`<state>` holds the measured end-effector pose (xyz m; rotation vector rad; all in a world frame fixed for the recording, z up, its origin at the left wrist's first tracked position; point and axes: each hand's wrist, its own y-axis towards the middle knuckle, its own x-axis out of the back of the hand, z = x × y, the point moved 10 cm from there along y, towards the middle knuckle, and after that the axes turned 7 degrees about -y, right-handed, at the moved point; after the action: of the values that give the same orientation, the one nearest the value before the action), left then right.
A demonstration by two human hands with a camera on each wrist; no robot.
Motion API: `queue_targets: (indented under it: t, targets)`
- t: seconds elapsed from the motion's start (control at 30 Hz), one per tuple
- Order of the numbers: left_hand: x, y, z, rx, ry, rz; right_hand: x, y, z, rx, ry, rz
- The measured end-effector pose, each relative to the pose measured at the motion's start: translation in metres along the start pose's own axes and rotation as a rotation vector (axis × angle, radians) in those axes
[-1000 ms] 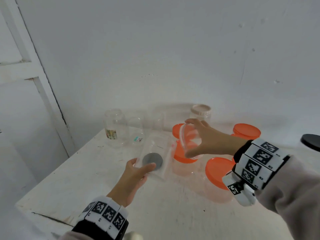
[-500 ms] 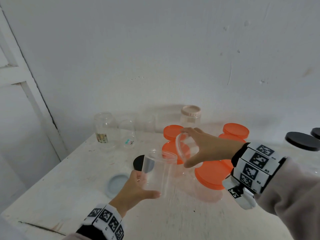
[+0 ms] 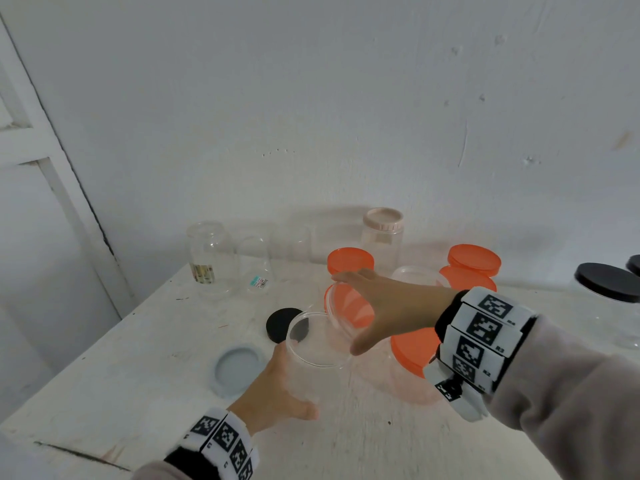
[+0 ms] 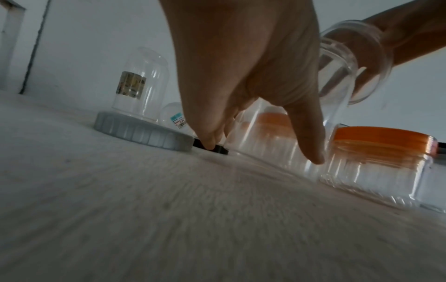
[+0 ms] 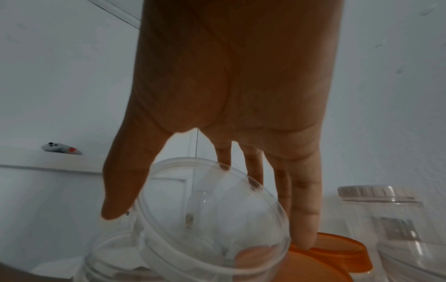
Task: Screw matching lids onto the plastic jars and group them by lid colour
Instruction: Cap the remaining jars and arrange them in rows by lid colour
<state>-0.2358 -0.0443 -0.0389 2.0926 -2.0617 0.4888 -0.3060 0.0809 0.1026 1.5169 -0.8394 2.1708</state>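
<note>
Against a scuffed white wall, my white counter (image 3: 114, 386) carries jars. My left hand (image 3: 277, 393) grips the clear jar (image 3: 317, 355), now upright. My right hand (image 3: 384, 306), fingers gripping, has brought the clear lid (image 3: 346, 311) nearer its mouth.

Orange lids: five in view, at (image 3: 350, 260), (image 3: 473, 259), (image 3: 467, 283), (image 3: 415, 349) and (image 3: 349, 308), the last seen through clear plastic.

Black lids: one loose on the surface (image 3: 282, 323); two more at the right edge, (image 3: 607, 285) and (image 3: 634, 264).

Grey lid: one (image 3: 237, 370), loose.

Pale beige lid: one (image 3: 382, 219), on a jar.

Clear lid: one (image 3: 341, 315), held.

Open clear jar: one (image 3: 317, 344), held.

Upturned clear jars at the back left: two sure, (image 3: 207, 258) and (image 3: 254, 268); fainter ones beside them, number uncertain.

Hands: two.
</note>
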Motion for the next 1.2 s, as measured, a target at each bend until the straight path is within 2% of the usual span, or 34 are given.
queue_targets:
  t: [0.1,0.3,0.57,1.03,1.2]
  targets:
    - [-0.006,0.001,-0.009,-0.043,-0.036,0.041,-0.008,0.004,0.01,0.019,-0.046,0.052]
    - [-0.006,0.005,-0.03,-0.126,-0.207,0.028,-0.021,0.015,0.034,0.053,-0.167,0.137]
    - [-0.006,-0.002,-0.034,-0.152,-0.257,0.006,-0.034,0.036,0.049,0.034,-0.341,0.202]
    - [-0.006,-0.004,-0.034,-0.113,-0.219,-0.002,-0.041,0.041,0.052,0.062,-0.305,0.258]
    - [-0.008,-0.007,-0.043,-0.165,-0.273,0.011,-0.04,0.043,0.049,0.036,-0.298,0.235]
